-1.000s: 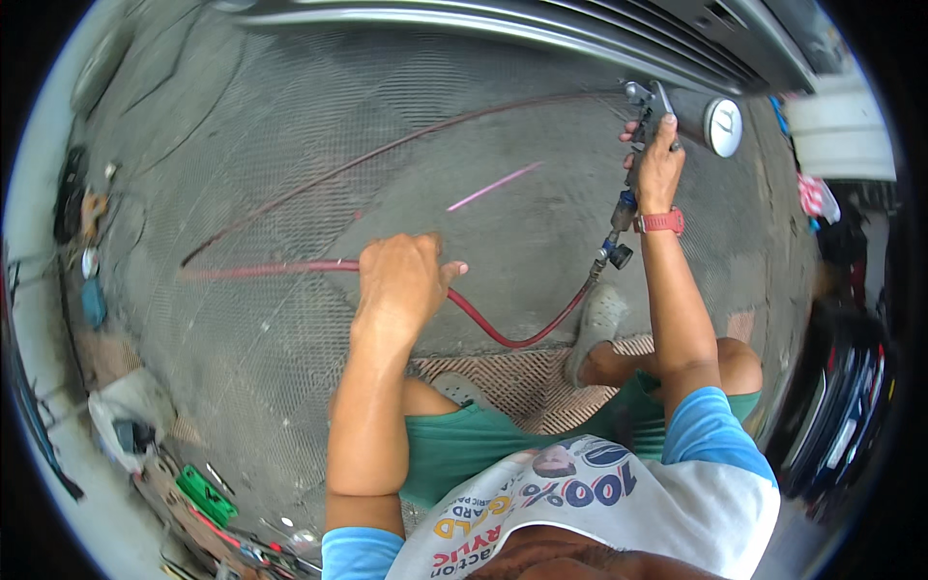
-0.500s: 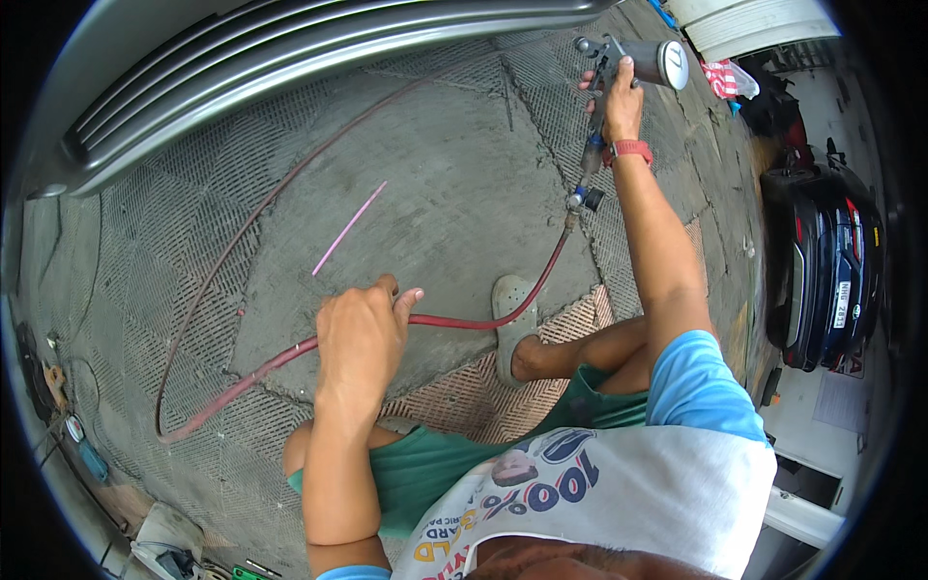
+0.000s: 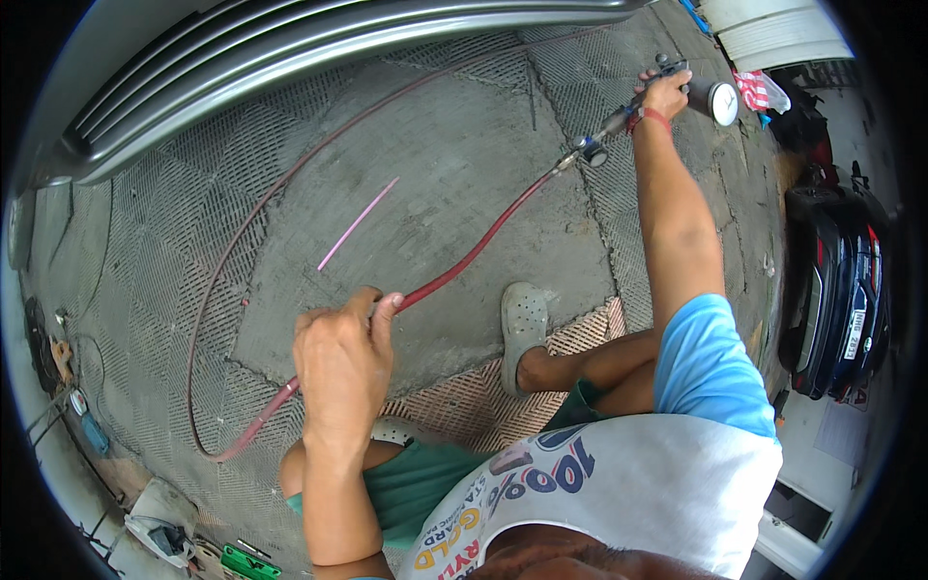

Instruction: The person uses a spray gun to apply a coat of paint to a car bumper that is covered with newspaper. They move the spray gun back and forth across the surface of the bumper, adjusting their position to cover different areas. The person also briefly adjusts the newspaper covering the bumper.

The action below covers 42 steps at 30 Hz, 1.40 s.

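My right hand, stretched far out at the upper right with a red band round the wrist, is closed round the grip of a spray gun. The gun's dark cup has a pale round lid and leans to the right. Below the grip, a fitting with a small round gauge joins the gun to a red air hose. My left hand is closed round that hose nearer my body, with the thumb along it. From there the hose loops over the ground at the left and runs up past the far panel.
A long ribbed silver-grey vehicle panel spans the upper left. On the patterned concrete lies a pink stick. A dark car stands at the right, a red-and-white bag at the upper right. A green object lies lower left.
My right hand has moved right with the spray gun, whose cup now tilts lower. The hose between my hands is straighter. My left hand has shifted slightly left, still on the hose.
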Each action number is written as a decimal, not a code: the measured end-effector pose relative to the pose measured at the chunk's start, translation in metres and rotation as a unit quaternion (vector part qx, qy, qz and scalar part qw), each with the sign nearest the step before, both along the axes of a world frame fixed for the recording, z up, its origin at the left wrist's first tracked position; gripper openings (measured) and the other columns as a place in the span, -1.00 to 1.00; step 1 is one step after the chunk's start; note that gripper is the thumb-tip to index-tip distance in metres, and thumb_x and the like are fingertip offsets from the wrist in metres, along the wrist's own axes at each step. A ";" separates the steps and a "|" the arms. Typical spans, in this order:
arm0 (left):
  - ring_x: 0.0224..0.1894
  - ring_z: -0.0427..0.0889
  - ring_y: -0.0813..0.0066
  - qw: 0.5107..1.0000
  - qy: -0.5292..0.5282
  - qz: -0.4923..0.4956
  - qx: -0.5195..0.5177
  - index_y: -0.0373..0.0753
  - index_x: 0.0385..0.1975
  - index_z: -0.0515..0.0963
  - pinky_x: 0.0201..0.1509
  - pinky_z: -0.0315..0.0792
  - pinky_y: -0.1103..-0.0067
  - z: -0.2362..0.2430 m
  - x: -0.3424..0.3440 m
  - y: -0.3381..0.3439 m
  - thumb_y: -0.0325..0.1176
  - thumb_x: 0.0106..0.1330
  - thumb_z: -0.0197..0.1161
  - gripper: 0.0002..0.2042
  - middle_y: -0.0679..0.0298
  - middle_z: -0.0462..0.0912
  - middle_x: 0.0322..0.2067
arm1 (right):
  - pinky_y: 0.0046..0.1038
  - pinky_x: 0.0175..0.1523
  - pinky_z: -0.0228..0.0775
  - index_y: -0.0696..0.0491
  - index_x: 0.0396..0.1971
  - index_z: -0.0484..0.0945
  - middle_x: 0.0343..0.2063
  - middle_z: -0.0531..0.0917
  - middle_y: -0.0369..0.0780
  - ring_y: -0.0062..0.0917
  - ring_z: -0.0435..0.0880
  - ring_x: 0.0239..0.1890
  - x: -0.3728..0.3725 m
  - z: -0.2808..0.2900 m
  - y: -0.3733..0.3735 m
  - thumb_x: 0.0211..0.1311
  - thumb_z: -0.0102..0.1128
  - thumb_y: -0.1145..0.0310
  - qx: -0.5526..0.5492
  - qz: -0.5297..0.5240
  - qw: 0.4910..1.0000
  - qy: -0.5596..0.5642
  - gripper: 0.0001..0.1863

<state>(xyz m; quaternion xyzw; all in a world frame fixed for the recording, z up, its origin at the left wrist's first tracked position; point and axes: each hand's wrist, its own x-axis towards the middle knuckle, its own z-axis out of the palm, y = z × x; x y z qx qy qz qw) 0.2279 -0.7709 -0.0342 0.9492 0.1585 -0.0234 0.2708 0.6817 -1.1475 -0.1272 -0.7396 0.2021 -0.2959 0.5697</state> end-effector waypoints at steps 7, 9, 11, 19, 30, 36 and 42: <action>-0.48 0.58 0.07 0.988 -0.041 0.071 0.133 -0.27 -0.27 0.76 0.05 0.51 0.30 0.017 -0.035 0.062 -0.13 0.44 0.37 -0.71 0.10 0.49 -0.73 | -0.41 -0.57 0.53 0.26 -0.06 0.54 -0.39 0.74 -0.09 -0.38 0.77 -0.44 -0.146 -0.049 0.146 0.67 -0.36 -0.20 0.123 0.122 0.985 -0.012 -0.25; -0.61 0.51 0.10 0.981 -0.048 0.109 0.153 -0.30 -0.30 0.76 0.20 0.52 0.29 0.020 -0.055 0.083 -0.12 0.45 0.37 -0.68 0.14 0.43 -0.78 | -0.43 -0.55 0.53 0.23 -0.07 0.55 -0.35 0.75 -0.09 -0.38 0.78 -0.39 -0.190 -0.058 0.198 0.66 -0.35 -0.26 0.168 0.165 0.972 -0.004 -0.23; -0.69 0.48 0.15 0.974 -0.055 0.129 0.178 -0.30 -0.31 0.77 0.24 0.50 0.25 0.019 -0.078 0.104 -0.11 0.45 0.36 -0.67 0.14 0.42 -0.82 | -0.45 -0.54 0.52 0.22 -0.06 0.55 -0.35 0.75 -0.11 -0.41 0.79 -0.36 -0.229 -0.064 0.250 0.65 -0.34 -0.27 0.186 0.203 0.961 -0.025 -0.23; -0.67 0.38 0.18 0.938 -0.043 0.246 0.240 -0.33 -0.32 0.76 0.37 0.43 0.23 0.019 -0.189 0.161 -0.11 0.44 0.38 -0.66 0.16 0.39 -0.79 | -0.52 -0.54 0.51 0.17 -0.06 0.52 -0.29 0.70 -0.17 -0.50 0.75 -0.32 -0.341 -0.083 0.440 0.66 -0.30 -0.25 0.237 0.348 0.906 -0.047 -0.30; -0.63 0.34 0.23 0.891 0.003 0.386 0.237 -0.31 -0.25 0.75 0.49 0.34 0.21 0.040 -0.272 0.163 -0.10 0.44 0.38 -0.67 0.25 0.36 -0.77 | -0.49 -0.30 0.53 0.22 -0.05 0.61 -0.48 0.67 -0.25 -0.60 0.65 -0.46 -0.428 -0.092 0.663 0.66 -0.02 0.02 0.300 0.458 0.836 -0.046 -0.51; -0.65 0.33 0.31 0.886 0.004 0.403 0.227 -0.27 -0.23 0.76 0.47 0.34 0.23 0.047 -0.268 0.155 -0.12 0.43 0.39 -0.71 0.28 0.35 -0.77 | -0.47 -0.33 0.56 0.24 -0.01 0.63 -0.53 0.69 -0.21 -0.55 0.69 -0.51 -0.428 -0.089 0.727 0.63 0.03 0.00 0.289 0.547 0.785 -0.012 -0.48; -0.68 0.40 0.27 0.914 -0.012 0.346 0.213 -0.25 -0.25 0.75 0.45 0.35 0.24 0.039 -0.243 0.151 -0.14 0.42 0.41 -0.74 0.26 0.43 -0.78 | -0.49 -0.42 0.53 0.21 -0.13 0.61 -0.51 0.69 -0.24 -0.56 0.71 -0.48 -0.383 -0.101 0.662 0.65 -0.01 -0.03 0.284 0.505 0.815 0.010 -0.47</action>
